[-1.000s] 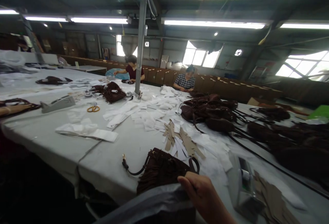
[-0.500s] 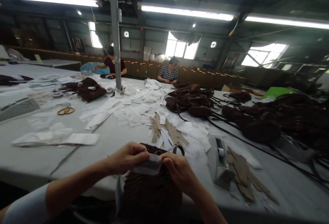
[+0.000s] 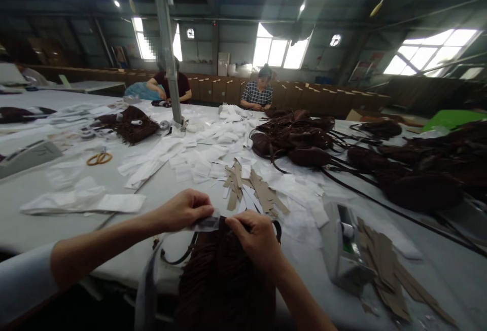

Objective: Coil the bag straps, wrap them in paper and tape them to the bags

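Observation:
A dark brown fringed bag hangs over the near edge of the white table, its strap curling at the left. My left hand is closed, pinching a thin translucent plastic sheet at the bag's top. My right hand is closed too, fingers gripping the top edge of the bag beside that sheet. The rest of the plastic trails down the bag's left side.
Cardboard strips and white paper pieces lie just beyond the bag. A metal device sits at the right with more strips. Brown bags pile at the back right. Orange scissors lie left. Two people sit across the table.
The view has tilted down and come closer. My left hand came into view half a second ago; both hands now hold the bag's top further onto the table, with the plastic pulled lower.

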`<state>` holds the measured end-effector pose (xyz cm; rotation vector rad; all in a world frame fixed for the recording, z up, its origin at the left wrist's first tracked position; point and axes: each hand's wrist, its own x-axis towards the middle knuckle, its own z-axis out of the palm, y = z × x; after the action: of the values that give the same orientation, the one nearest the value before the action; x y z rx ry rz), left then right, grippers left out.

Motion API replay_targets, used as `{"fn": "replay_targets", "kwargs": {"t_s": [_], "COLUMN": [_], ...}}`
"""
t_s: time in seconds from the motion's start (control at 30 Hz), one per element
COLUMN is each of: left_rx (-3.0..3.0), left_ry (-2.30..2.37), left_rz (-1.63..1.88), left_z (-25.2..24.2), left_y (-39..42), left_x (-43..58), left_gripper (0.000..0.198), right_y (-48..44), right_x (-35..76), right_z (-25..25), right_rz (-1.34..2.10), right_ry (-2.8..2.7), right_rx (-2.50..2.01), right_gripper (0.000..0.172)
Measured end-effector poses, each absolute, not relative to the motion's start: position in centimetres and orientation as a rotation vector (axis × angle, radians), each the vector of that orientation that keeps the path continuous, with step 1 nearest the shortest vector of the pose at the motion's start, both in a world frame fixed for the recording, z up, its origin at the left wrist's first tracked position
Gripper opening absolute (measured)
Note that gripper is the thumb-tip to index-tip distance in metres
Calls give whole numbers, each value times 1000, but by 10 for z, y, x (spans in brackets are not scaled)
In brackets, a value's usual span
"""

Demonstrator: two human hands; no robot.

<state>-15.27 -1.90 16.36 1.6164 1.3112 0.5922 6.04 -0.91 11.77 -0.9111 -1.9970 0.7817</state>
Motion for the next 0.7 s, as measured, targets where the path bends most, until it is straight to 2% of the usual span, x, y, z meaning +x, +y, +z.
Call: {"fn": "replay_targets", "kwargs": {"t_s": [0.13, 0.23, 0.3, 0.47, 0.7], "left_rx": [1800, 1904, 1943, 1956, 2163], "left_ry": [1270, 1319, 1370, 1410, 1205], "left_rz": [713, 676, 613, 407, 365], "left_z": [192, 224, 236, 224, 203], "left_y": [-1, 13, 24, 42, 39], "left_x": [-135, -150, -166, -179, -118], "left_gripper": [28, 26, 26, 26, 21], "right_y": [0, 17, 27, 33, 13], "right_x": [57, 84, 104, 116, 82], "right_z": [131, 127, 118, 113, 149], "right_rz": [975, 1171, 1167, 1124, 1244], "right_ry": [-1993, -2026, -1972, -1902, -1825], "right_rx": [-816, -824, -925, -1039, -959], "right_gripper": [42, 40, 37, 34, 45]}}
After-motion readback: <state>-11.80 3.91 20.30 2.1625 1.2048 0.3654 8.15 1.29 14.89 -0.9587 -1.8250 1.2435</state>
